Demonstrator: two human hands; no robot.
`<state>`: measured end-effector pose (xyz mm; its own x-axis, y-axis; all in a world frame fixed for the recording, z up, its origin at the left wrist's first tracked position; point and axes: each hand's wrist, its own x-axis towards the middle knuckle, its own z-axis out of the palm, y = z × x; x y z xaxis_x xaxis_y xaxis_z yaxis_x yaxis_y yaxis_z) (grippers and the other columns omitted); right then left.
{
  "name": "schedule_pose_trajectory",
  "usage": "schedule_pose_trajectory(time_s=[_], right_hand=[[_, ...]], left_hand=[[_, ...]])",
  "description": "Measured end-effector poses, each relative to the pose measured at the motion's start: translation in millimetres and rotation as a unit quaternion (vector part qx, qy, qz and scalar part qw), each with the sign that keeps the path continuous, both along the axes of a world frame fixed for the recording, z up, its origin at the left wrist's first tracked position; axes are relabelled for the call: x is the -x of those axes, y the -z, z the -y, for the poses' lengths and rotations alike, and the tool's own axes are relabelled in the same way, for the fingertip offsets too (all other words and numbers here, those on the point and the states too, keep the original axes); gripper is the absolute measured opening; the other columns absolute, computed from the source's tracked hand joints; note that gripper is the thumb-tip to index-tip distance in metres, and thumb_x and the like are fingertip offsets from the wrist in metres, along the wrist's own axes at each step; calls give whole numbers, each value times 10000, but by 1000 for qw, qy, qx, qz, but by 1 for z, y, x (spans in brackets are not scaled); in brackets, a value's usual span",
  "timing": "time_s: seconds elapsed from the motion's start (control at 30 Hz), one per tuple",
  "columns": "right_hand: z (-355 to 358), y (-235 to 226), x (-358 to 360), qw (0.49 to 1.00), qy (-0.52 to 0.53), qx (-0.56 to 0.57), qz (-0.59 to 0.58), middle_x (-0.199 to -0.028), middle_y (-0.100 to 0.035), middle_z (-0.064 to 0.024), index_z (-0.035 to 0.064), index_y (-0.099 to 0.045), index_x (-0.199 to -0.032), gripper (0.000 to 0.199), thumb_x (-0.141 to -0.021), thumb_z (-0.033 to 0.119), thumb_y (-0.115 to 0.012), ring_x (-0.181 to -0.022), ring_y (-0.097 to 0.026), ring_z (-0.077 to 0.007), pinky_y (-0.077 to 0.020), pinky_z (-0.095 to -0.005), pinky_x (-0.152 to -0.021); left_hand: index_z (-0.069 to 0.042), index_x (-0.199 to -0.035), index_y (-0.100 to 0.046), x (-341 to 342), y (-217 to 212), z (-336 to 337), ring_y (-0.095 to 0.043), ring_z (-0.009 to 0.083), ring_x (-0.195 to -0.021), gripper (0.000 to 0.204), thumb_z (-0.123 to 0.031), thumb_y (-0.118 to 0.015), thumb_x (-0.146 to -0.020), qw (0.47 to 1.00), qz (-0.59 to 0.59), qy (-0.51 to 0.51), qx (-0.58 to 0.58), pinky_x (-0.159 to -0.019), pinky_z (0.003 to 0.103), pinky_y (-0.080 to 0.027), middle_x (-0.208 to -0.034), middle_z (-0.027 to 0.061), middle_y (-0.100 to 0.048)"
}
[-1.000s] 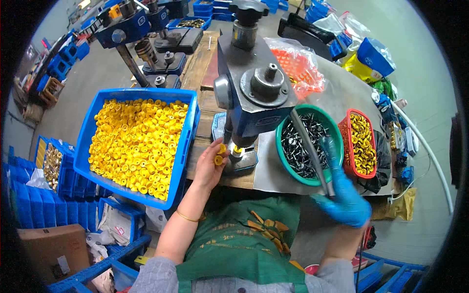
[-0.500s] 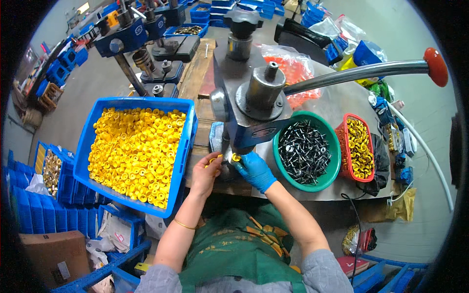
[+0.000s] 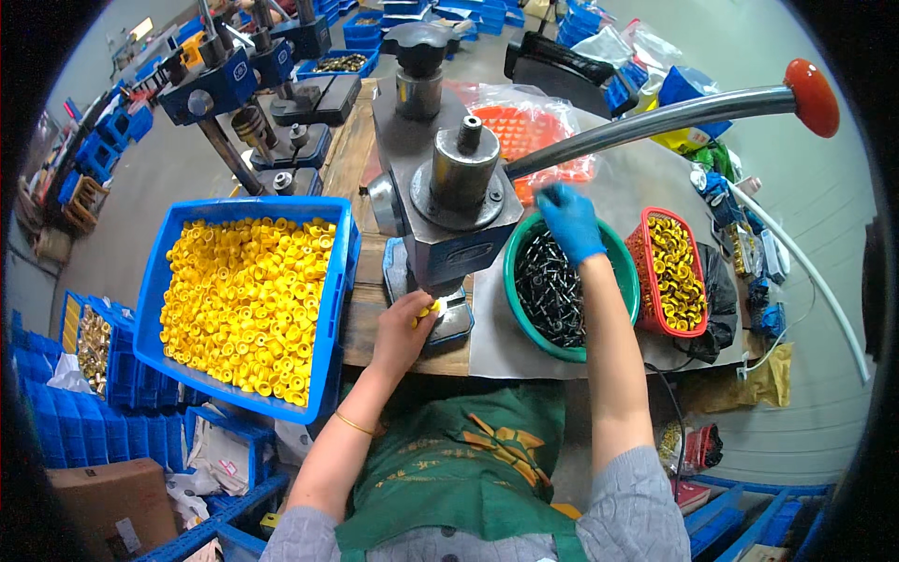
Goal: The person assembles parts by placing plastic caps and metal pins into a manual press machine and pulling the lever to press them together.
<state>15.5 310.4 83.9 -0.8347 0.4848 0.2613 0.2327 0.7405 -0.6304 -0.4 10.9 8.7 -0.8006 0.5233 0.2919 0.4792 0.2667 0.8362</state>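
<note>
My left hand (image 3: 405, 330) is closed in a pinch on a small yellow cap (image 3: 434, 308), just below the head of a hand press (image 3: 459, 248) and above the press's base (image 3: 449, 326). My right hand (image 3: 569, 225), in a blue glove, is raised over the far rim of a green basin (image 3: 510, 290) of dark metal, screw-like pieces (image 3: 548, 295). It lies just below the bent steel lever (image 3: 655, 119) with its red knob (image 3: 813, 98). Motion smears its fingers, so its grip does not show.
Left stands a blue tray (image 3: 150, 309) full of yellow caps (image 3: 243, 300). To the right of the basin, a red basket (image 3: 640, 281) holds yellow-and-metal pieces (image 3: 676, 272). Behind the press lies a plastic bag of orange-red pieces (image 3: 524, 131). More presses (image 3: 211, 89) stand far left.
My right hand has left the press base and swung right and away, over the green basin. My left hand keeps its yellow cap and is slightly farther right. The whole view has shifted a little.
</note>
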Motion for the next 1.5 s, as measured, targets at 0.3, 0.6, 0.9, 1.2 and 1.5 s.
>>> schedule_pose_trajectory(time_s=[0.3, 0.6, 0.9, 1.2, 1.5], right_hand=[[36, 43, -90, 993, -23, -111, -26, -724, -602, -140, 108, -676, -861, 171, -736, 214, -627, -674, -563, -296, -449, -385, -627], [141, 57, -42, 945, -108, 310, -4, -818, -612, -122, 14, -634, -897, 202, -766, 168, -634, -731, -591, -179, -462, -283, -663], [150, 69, -35, 974, -206, -94, -22, -725, -574, -163, 51, -589, -708, 173, -733, 216, -631, -688, -545, -327, -433, -396, -607], [36, -209, -44, 857, -180, 243, -417, -1132, -529, -112, -15, -458, -1168, 363, -897, 225, -434, -1012, -513, -158, -376, -321, -918], [92, -161, -193, 914, -326, 227, 84, -1407, -208, -152, 11, -116, -1372, 802, -714, 56, -572, -1298, -196, -207, -111, -323, -1053]], left_hand=[[-32, -1085, -540, 5, -1, 11, -478, 70, -636, 261, -128, -556, -844, 815, 504, -67, -278, -495, 169, -343, -830, 39, -562], [-22, -1101, -520, -4, -7, 29, -499, 126, -793, 270, -159, -497, -870, 699, 594, -64, -394, -612, 219, -400, -929, 46, -529], [-47, -1109, -517, -9, -8, 30, -507, 114, -760, 292, -162, -558, -845, 713, 582, -39, -389, -603, 206, -390, -896, 12, -538], [-41, -1098, -518, -11, 3, 35, -498, 112, -750, 288, -143, -564, -832, 725, 575, -75, -371, -595, 207, -393, -889, 17, -527], [-46, -1048, -543, -8, 3, 17, -519, 108, -737, 250, -176, -570, -836, 679, 617, -50, -395, -593, 213, -406, -844, 1, -543]])
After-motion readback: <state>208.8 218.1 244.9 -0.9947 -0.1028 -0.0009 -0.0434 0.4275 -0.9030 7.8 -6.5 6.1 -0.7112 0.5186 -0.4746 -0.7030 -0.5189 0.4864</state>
